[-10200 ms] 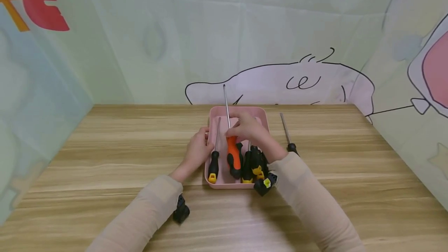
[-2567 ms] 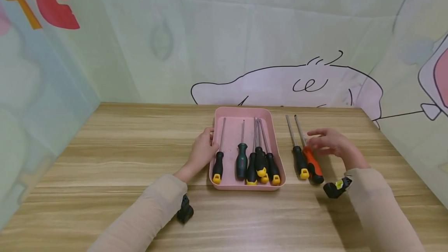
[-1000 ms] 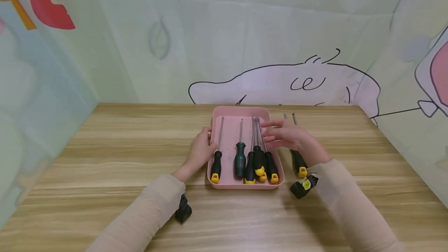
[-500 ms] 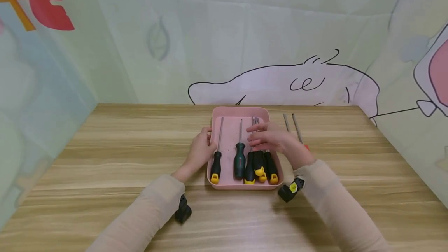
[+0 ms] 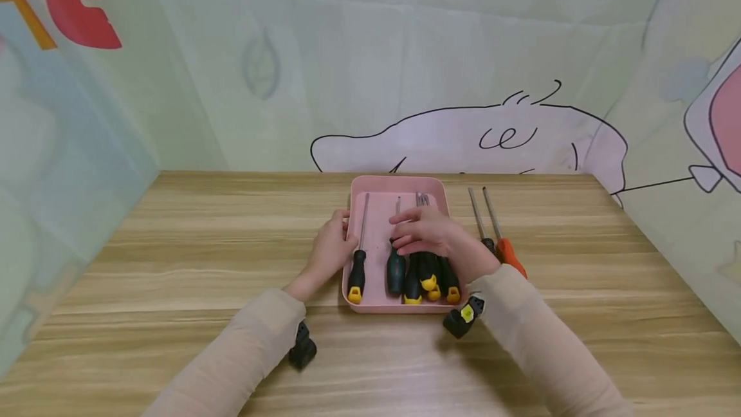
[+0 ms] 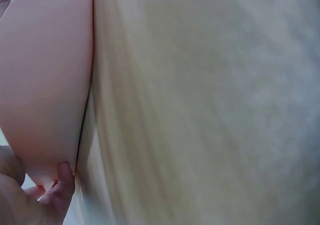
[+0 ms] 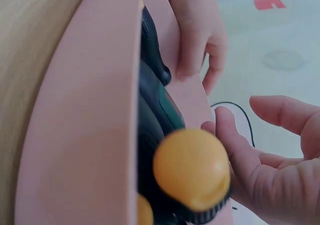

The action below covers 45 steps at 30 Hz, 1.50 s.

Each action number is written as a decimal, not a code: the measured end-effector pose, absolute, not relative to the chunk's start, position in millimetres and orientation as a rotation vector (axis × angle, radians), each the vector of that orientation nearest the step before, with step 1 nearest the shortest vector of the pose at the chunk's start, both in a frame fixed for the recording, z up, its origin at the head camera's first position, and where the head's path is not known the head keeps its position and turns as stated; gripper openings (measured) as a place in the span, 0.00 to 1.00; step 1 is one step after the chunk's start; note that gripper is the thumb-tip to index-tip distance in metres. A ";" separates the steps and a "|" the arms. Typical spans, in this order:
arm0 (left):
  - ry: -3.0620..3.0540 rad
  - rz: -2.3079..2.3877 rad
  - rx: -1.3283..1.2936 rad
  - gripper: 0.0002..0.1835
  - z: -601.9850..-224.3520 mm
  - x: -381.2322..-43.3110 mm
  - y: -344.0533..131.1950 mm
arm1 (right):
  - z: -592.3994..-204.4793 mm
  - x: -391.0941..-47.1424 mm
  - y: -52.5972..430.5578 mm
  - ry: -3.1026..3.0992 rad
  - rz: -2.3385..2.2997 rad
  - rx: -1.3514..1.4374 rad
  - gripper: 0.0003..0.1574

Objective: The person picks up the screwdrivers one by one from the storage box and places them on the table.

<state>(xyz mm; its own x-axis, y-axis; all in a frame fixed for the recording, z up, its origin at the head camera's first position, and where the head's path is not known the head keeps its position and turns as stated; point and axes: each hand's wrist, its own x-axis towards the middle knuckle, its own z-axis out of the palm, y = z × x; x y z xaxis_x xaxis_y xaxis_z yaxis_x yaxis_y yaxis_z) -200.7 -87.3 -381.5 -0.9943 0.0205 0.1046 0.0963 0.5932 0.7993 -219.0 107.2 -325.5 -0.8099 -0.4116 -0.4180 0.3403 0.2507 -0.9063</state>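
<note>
The pink tray (image 5: 376, 307) holds several screwdrivers. At its left rim my left hand (image 5: 330, 250) pinches the wall, thumb inside and fingers outside; the right wrist view shows this left hand (image 7: 200, 30) too. Over the tray is my right hand (image 5: 428, 233), fingers spread above the dark green screwdriver (image 5: 396, 275), with nothing visibly gripped. In the right wrist view, thumb and fingers of the right hand (image 7: 275, 175) stand apart. Along the tray's left side lies a black-and-yellow screwdriver (image 5: 357, 275). A bunch of black-and-yellow screwdrivers (image 5: 428, 272) lies at the right, shafts partly hidden by my hand.
Right of the tray, on the wooden table (image 5: 231, 224), lie a black-handled screwdriver (image 5: 477, 214) and an orange-handled screwdriver (image 5: 509, 256), partly hidden by my right forearm. A printed cloth backdrop (image 5: 347, 50) stands behind the table.
The orange-handled screwdriver has gone from the tray to the table beside the black one. My right hand has since moved left over the tray to the green screwdriver; my left hand stays at the rim.
</note>
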 end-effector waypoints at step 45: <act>-2.666 -1.325 -0.174 0.24 -385.9 -202.8 -87.8 | -346.9 -212.4 42.4 2.011 -1.438 0.007 0.26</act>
<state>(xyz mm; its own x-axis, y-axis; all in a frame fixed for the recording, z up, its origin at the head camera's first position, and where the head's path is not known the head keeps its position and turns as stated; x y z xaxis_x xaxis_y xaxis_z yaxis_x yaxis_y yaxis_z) -202.8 -87.8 -385.9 -0.9806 0.0330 0.1932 0.1740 0.6007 0.7803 -212.4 42.4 -346.9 -0.7842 -0.3568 -0.5076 0.3651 0.3961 -0.8425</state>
